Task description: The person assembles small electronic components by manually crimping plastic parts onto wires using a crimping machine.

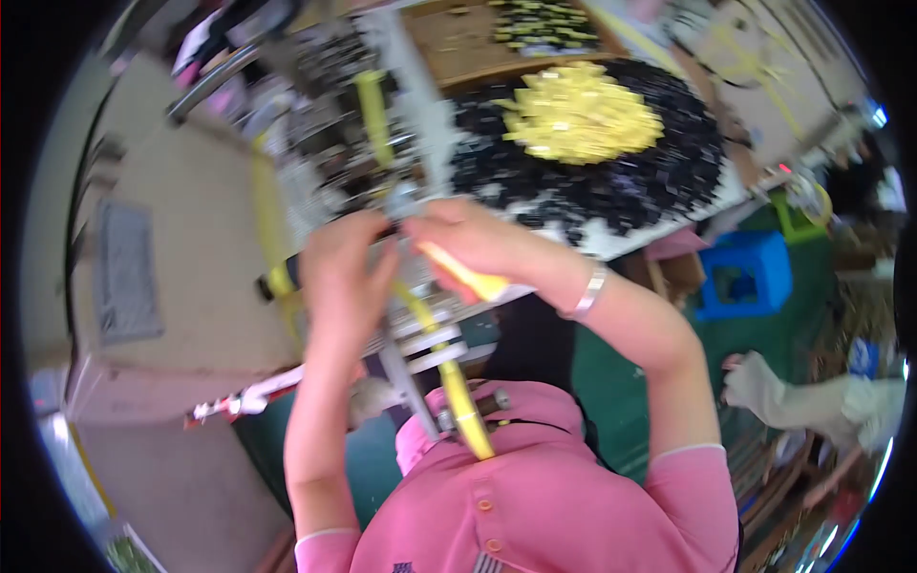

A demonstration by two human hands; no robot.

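A: Status on the hands?

B: The right hand (pixel 468 239) is closing its grip around a yellow piece (pixel 490 286); one end is poking out below the palm. Single or stack: can't tell, too blurred.

A: And the left?

B: The left hand (pixel 342 272) is sitting just beside the right, fingers curled, at the near side of the cluttered metal machine (pixel 334 158). Can't tell whether that grip is pinching anything; blur is hiding the fingertips.

A: Other yellow stock?

B: A yellow strip (pixel 458 396) is running from below the hands, past the white bars (pixel 449 334), down in front of the pink shirt (pixel 564 477). A yellow pile (pixel 583 115) is lying amid dark pieces (pixel 669 143) on the table (pixel 435 134), right of the machine. A wooden tray (pixel 441 57) is sitting beyond them.

A: Step in hand?

B: My read: both hands are handling something small at the machine's near side, with the right also holding its yellow piece tucked in the palm.

A: What's the next move calling for?

B: Probably fine fingertip control where the hands are meeting, while the right palm is minding that tucked piece so it isn't slipping out.
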